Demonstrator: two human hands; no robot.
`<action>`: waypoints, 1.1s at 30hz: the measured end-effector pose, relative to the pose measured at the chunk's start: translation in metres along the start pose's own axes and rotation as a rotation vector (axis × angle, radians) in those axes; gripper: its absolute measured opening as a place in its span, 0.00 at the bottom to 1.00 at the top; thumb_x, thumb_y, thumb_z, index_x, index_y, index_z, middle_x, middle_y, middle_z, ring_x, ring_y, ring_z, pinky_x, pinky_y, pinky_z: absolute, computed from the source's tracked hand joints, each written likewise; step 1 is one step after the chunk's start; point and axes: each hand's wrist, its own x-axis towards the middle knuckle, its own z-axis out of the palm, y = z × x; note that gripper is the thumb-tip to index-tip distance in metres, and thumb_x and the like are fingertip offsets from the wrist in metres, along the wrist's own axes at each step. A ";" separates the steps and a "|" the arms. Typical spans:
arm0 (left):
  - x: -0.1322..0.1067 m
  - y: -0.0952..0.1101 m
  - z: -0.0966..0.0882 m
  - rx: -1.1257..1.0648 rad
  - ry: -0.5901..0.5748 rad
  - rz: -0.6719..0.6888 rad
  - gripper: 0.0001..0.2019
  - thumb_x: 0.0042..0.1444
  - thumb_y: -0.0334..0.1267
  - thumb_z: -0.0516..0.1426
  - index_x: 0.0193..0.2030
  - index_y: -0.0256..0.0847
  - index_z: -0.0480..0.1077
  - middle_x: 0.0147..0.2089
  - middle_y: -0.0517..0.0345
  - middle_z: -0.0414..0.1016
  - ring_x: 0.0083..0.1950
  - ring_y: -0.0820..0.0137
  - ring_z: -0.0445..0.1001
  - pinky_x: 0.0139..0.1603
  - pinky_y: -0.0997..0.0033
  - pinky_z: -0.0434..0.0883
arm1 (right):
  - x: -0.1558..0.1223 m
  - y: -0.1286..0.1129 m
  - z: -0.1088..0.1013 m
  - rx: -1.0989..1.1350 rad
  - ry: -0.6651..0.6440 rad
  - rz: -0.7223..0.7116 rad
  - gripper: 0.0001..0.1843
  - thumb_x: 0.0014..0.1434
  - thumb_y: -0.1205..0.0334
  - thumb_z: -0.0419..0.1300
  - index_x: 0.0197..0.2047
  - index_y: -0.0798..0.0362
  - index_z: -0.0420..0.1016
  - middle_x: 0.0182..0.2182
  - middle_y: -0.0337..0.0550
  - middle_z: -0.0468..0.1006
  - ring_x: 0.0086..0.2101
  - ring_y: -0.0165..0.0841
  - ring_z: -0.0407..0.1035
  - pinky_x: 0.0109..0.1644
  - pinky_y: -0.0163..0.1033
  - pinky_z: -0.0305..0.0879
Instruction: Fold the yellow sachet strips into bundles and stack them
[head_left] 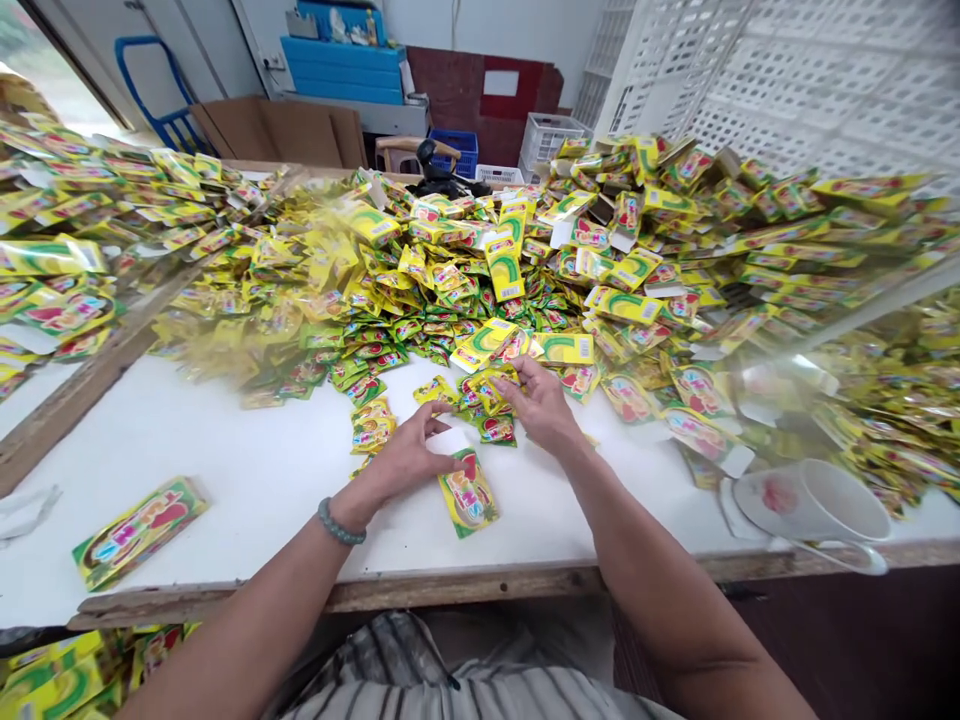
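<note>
My left hand, with a beaded bracelet at the wrist, grips a small yellow and green candy box by its upper end, where a white flap stands up. My right hand is to the right of it, thumb and fingers pinched on a small yellow candy packet. Under and around that packet lie several more packets, one just above the box. A short row of packets lies left of my left hand. Flattened yellow boxes rest just beyond my right fingers.
Heaped packets and boxes cover the far side of the table. A box lies at the left, near a wooden strip. At the right front edge stands a white mug. White crates rise behind.
</note>
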 end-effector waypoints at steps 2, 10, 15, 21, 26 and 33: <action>0.003 0.002 -0.002 -0.007 0.023 0.080 0.40 0.35 0.35 0.73 0.57 0.43 0.66 0.46 0.54 0.75 0.43 0.66 0.75 0.43 0.68 0.71 | -0.004 -0.008 0.001 -0.111 -0.113 -0.047 0.08 0.59 0.55 0.58 0.37 0.50 0.69 0.31 0.39 0.73 0.34 0.35 0.66 0.40 0.38 0.62; 0.003 0.010 0.001 -0.158 0.054 0.036 0.36 0.35 0.34 0.73 0.52 0.42 0.66 0.45 0.57 0.74 0.34 0.76 0.73 0.40 0.70 0.74 | -0.008 -0.014 -0.007 -0.447 -0.421 -0.079 0.07 0.59 0.68 0.55 0.38 0.50 0.73 0.32 0.40 0.76 0.33 0.34 0.67 0.37 0.35 0.57; -0.007 0.008 0.004 -0.310 -0.133 -0.146 0.34 0.35 0.29 0.72 0.51 0.40 0.66 0.39 0.56 0.79 0.41 0.67 0.79 0.49 0.63 0.74 | -0.011 -0.013 0.003 -0.389 -0.460 -0.063 0.07 0.58 0.68 0.59 0.39 0.51 0.76 0.33 0.40 0.78 0.34 0.35 0.69 0.38 0.35 0.58; -0.028 0.015 0.002 -0.274 -0.156 -0.175 0.42 0.35 0.26 0.72 0.59 0.45 0.63 0.38 0.60 0.80 0.44 0.65 0.79 0.49 0.64 0.74 | -0.016 -0.021 0.015 -0.194 -0.611 -0.086 0.05 0.56 0.67 0.62 0.37 0.51 0.77 0.32 0.38 0.78 0.34 0.33 0.69 0.40 0.35 0.60; -0.050 0.011 0.022 -0.278 -0.002 -0.305 0.33 0.37 0.35 0.73 0.50 0.39 0.67 0.38 0.55 0.81 0.40 0.65 0.80 0.49 0.61 0.73 | -0.015 -0.022 0.010 -0.155 -0.605 -0.082 0.02 0.56 0.63 0.62 0.34 0.52 0.76 0.30 0.36 0.76 0.34 0.33 0.68 0.40 0.35 0.60; -0.052 0.003 0.026 -0.253 -0.117 -0.189 0.21 0.36 0.36 0.73 0.37 0.37 0.72 0.36 0.58 0.80 0.36 0.69 0.77 0.42 0.69 0.74 | -0.020 -0.019 0.019 -0.289 -0.482 -0.274 0.06 0.59 0.70 0.57 0.37 0.52 0.75 0.32 0.39 0.76 0.34 0.33 0.68 0.40 0.35 0.58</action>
